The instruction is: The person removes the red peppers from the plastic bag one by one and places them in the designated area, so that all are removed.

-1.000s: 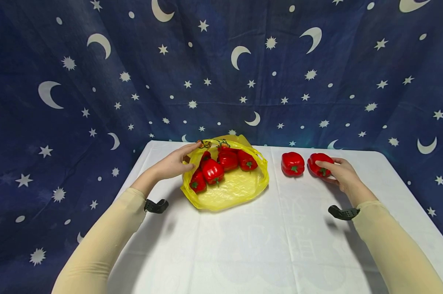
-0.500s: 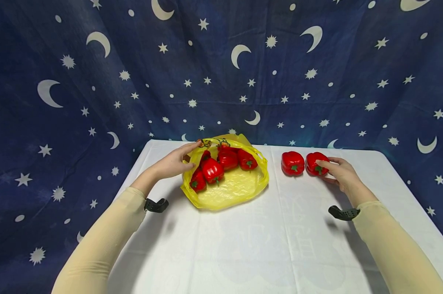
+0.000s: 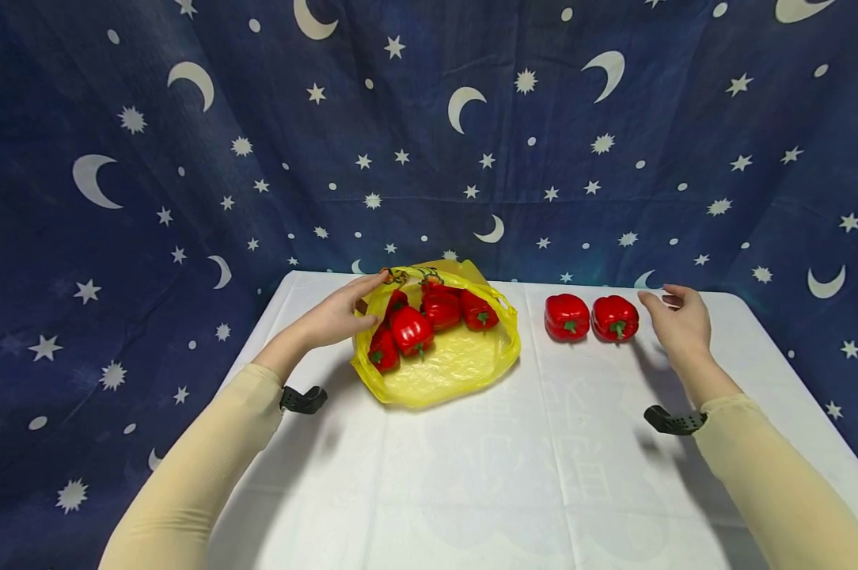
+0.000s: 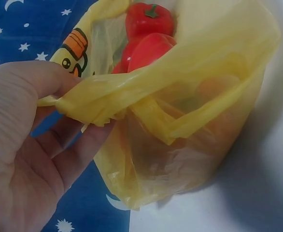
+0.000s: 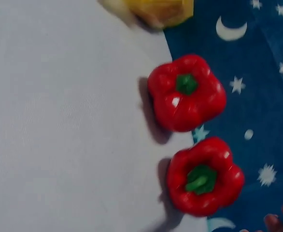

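My left hand (image 3: 332, 318) pinches the left rim of a yellow plastic bag (image 3: 439, 400), which lies with its mouth facing me. The left wrist view shows the film of the bag (image 4: 190, 63) between thumb and fingers. Several red bell peppers (image 3: 411, 331) with green stems sit inside. Two more peppers stand side by side on the table to the right of the bag: a left one (image 3: 567, 315) and a right one (image 3: 614, 315). My right hand (image 3: 684, 328) is just right of that second pepper, apart from it, fingers loosely bent and holding nothing.
A white cloth covers the table (image 3: 472, 491). Behind it hangs a dark blue curtain (image 3: 415, 119) with moons and stars, close to the table's back edge. Each wrist wears a black band, the left band (image 3: 303, 399) and the right band (image 3: 674, 421).
My right hand moved its pepper slightly left, beside the other one, then let go and drew away to the right. The left hand and the bag stayed nearly still.
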{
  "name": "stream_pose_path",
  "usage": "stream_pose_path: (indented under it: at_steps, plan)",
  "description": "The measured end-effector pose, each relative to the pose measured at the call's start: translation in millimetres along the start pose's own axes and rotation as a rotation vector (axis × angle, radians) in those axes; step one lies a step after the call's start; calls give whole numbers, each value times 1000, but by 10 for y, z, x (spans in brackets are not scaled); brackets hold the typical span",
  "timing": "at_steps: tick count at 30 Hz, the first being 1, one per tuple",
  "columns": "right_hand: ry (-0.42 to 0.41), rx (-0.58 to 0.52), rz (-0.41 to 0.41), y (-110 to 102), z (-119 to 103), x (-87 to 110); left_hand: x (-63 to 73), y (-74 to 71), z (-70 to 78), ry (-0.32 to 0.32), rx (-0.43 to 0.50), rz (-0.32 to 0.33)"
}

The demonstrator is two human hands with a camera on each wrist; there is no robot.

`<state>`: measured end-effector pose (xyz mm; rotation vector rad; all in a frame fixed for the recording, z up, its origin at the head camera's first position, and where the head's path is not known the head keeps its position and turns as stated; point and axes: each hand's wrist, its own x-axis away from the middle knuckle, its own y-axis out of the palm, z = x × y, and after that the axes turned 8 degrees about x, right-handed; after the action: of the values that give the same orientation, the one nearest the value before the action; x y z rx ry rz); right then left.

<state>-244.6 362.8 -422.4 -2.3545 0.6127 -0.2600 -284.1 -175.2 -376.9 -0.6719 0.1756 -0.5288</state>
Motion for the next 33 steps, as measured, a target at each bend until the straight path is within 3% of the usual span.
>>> stream_pose_path:
  at_steps: [7,13,18,23,29,33]
  plan:
    - [-206,1,54,-20,-282,246,8,-10,-6,8,-14,-1]
    - [-403,-56,26,108,-557,531,23,-10,6,-7,0,3]
    - [-492,-124,-78,249,-752,754,19,-1,18,-10,-14,5]
    - [-510,-118,-204,420,-928,952,15,11,15,-5,-23,5]
    - [-611,-160,-333,668,-1026,1080,7,30,0,6,-13,2]
    - [-619,-186,-412,818,-1085,1140,7,34,3,11,-19,7]
